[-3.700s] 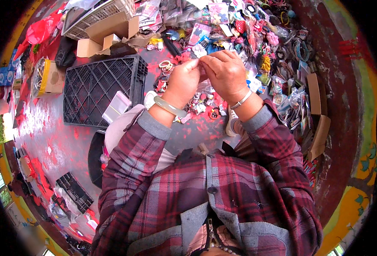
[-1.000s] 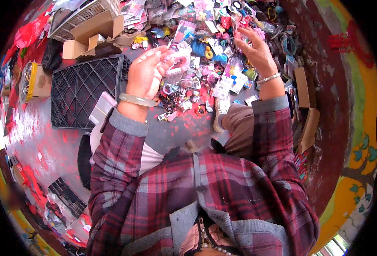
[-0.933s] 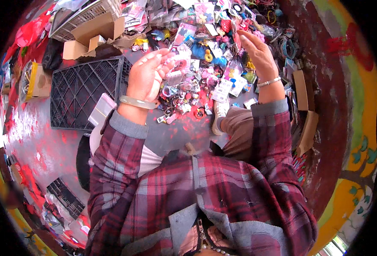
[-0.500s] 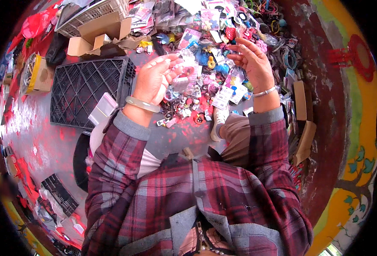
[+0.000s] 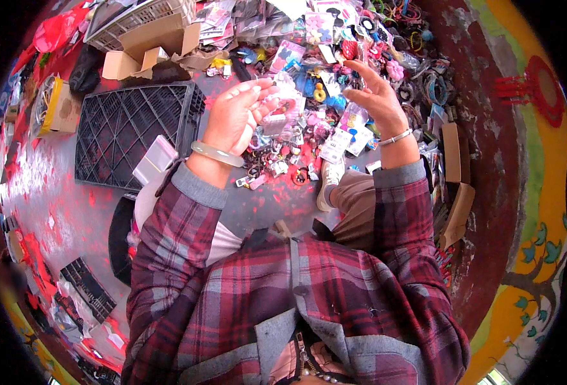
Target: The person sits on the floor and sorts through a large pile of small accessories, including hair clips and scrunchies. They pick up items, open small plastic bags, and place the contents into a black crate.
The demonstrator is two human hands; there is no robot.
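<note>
My left hand (image 5: pixel 235 115) is raised over the pile, palm turned inward, with its fingers loosely curled and apart. No held thing shows in it. Just beyond its fingertips is a clear packet with pink and white contents (image 5: pixel 283 112), apparently lying in the pile. To the right, my right hand (image 5: pixel 383 106) hovers with thumb and fingers spread and nothing between them. Below that hand lie white-carded packets (image 5: pixel 336 145) and a purple packet (image 5: pixel 354 115). Between the hands, the heap of small hair accessories (image 5: pixel 312 128) covers the floor, with a yellow ring-shaped piece (image 5: pixel 319 93) among them.
An upturned black plastic crate (image 5: pixel 136 135) sits at my left, and a clear plastic box (image 5: pixel 154 160) is by its near corner. Farther back are an open cardboard box (image 5: pixel 129 63) and a pale crate (image 5: pixel 143 24). Cardboard flaps (image 5: pixel 458 215) stand at my right, near the painted wall.
My right hand's fingers have straightened and opened wider from the thumb, and the hand has shifted slightly left. My left hand has moved only a little.
</note>
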